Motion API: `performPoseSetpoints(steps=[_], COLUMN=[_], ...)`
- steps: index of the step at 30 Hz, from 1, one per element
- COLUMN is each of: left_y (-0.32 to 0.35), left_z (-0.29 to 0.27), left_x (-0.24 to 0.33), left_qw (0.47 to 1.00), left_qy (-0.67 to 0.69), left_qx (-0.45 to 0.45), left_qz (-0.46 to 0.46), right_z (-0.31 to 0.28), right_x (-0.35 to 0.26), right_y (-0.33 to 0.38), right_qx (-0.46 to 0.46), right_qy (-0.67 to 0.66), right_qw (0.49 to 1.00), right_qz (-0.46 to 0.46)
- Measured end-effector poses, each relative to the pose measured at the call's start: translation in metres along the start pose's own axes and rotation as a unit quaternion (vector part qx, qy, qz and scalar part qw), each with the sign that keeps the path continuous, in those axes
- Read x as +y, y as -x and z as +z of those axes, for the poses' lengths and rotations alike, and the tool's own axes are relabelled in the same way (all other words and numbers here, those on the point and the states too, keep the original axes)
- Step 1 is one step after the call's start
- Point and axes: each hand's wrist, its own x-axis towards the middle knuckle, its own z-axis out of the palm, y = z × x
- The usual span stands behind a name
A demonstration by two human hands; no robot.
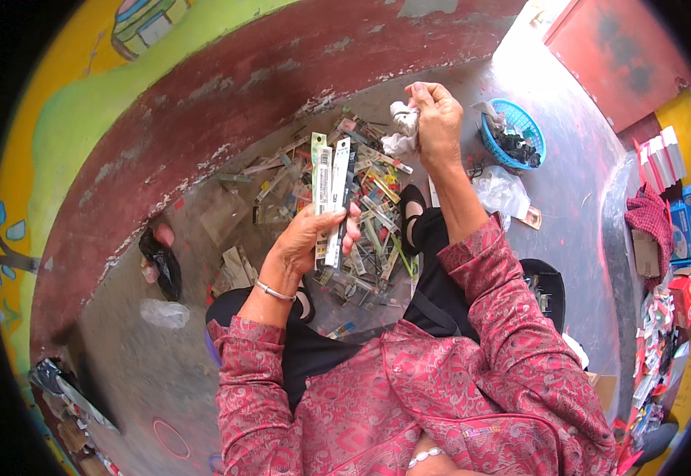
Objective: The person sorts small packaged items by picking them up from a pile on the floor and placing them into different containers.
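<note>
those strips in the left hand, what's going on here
A person in a red patterned top sits on the floor by a wall. The left hand holds a few long flat packaged strips upright. The right hand is raised, gripping a crumpled white scrap. A heap of similar strips and packaging lies on the floor in front of the knees, and a blue basket with dark bits sits to the right.

Upright bundle of long narrow packaging cards [331, 194]; crumpled white wrapper scraps [403, 131], raised higher.
</note>
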Motion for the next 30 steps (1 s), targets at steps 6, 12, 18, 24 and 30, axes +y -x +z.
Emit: performPoseSetpoints(steps=[6,12,18,24,30], left_y=[0.000,0.010,0.008,0.012,0.016], left_z=[0.008,0.007,0.005,0.002,0.007], left_x=[0.000,0.003,0.009,0.005,0.006], left_qw=[0.998,0.997,0.998,0.999,1.000], left_qy=[0.014,-0.075,-0.007,-0.041,-0.022], left_qx=[0.047,-0.015,0.006,-0.009,0.001], left_qz=[-0.027,-0.018,0.063,0.030,0.009], right_z=[0.041,0.033,-0.005,0.022,0.022], right_x=[-0.005,0.009,0.000,0.004,0.001], right_y=[0.081,0.029,0.012,0.049,0.049], right_qx=[-0.340,-0.107,-0.176,-0.430,-0.450], right_qy=[0.196,0.351,0.022,0.068,-0.055], right_qw=[0.859,0.859,0.941,0.859,0.839], right_qz=[-0.328,-0.356,0.287,0.269,0.303])
